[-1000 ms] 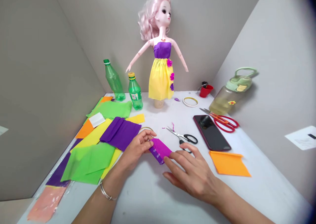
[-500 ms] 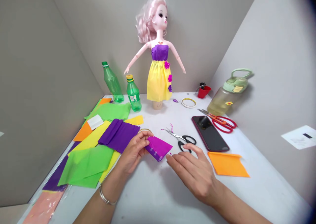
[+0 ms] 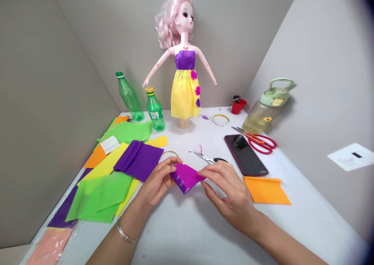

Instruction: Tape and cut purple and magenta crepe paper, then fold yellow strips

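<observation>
Magenta sheet [image 3: 189,176], pinched both sides.
Your left hand [image 3: 157,181] grips at ten o'clock, your right hand [image 3: 230,195] at three.

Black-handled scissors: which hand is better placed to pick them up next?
Probably the right hand, nearer the black-handled scissors; the left hand is farther off. Both hold the magenta piece, so the right must let go.

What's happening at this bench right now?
A person's left hand grips a small magenta-and-purple paper piece by one end, while the right hand pinches its opposite corner. Black-handled scissors lie just beyond the right hand. A doll in a purple top and yellow skirt stands at the back, three small flowers down one side of the skirt. Colored sheets, including a folded purple one, lie to the left.
</observation>
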`<state>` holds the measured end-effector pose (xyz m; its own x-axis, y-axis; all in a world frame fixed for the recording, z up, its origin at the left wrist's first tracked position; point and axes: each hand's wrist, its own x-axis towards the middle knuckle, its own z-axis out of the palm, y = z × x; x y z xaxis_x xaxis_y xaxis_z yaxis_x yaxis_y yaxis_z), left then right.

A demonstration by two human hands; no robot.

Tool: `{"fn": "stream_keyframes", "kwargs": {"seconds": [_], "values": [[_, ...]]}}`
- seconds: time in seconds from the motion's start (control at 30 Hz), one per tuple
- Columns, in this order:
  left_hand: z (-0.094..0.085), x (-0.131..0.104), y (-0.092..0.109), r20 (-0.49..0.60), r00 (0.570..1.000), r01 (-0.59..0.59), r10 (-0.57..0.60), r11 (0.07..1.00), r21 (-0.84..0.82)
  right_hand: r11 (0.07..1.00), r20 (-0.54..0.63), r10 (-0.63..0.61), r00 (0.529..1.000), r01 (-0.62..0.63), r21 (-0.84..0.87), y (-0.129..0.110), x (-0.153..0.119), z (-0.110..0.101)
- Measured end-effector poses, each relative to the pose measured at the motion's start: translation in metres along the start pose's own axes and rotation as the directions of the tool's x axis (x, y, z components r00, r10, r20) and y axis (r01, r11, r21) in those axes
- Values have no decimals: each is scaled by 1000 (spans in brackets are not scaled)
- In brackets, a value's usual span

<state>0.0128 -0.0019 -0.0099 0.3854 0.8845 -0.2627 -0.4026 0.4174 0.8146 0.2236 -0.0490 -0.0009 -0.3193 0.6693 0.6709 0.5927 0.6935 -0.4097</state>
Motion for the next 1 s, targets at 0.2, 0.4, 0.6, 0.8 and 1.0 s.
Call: {"fn": "stream_keyframes", "kwargs": {"seconds": [0.2,0.4,0.6,0.8,1.0], "values": [[0,0,1,7,1000,2,-2,1000,20,1000,66,1,998,0,-13,4,2,1],[0,-1,4,11,1000,-4,4,1000,26,1000,110,4,994,-6,14,4,3,1],[0,-1,3,18,1000,-3,2,1000,24,999,98,38,994,-38,3,6,2,3],[-1,-1,3,49,998,-26,24,998,50,878,189,367,911,-407,251,14,3,2],[-9,4,5,-167,940,-239,296,925,295,413,389,636,666,-720,558,29,7,-3]]}}
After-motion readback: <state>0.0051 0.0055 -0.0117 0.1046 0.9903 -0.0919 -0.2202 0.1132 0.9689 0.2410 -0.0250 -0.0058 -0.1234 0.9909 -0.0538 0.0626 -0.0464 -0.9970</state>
